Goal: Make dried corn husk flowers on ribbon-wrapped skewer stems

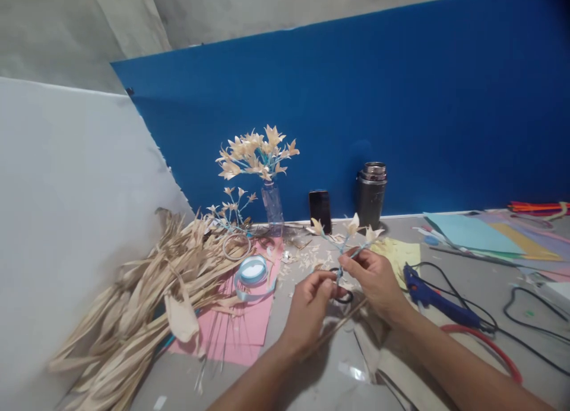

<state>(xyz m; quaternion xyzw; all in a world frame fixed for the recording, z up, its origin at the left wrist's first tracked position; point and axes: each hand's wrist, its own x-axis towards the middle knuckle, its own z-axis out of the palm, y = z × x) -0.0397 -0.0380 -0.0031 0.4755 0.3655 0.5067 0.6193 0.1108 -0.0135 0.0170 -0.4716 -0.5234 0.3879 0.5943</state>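
Observation:
Both my hands hold a small handmade sprig of pale husk flowers (351, 230) on thin blue-wrapped stems. My left hand (309, 307) pinches the lower stem, fingers closed. My right hand (376, 277) grips the stems a little higher, fingers closed round them. The flowers point up and away from me. A thin stick (342, 322) lies under my hands on the grey table (320, 381). A black loop, perhaps scissor handles (344, 296), shows between my hands.
A heap of dried husks (133, 307) lies at left on pink paper (249, 328), with a blue ribbon roll (252, 271). A bottle of finished flowers (260, 155), a phone (320, 210) and a metal flask (371, 192) stand by the blue board. A blue glue gun (434, 298), cables and coloured sheets (481, 236) lie right.

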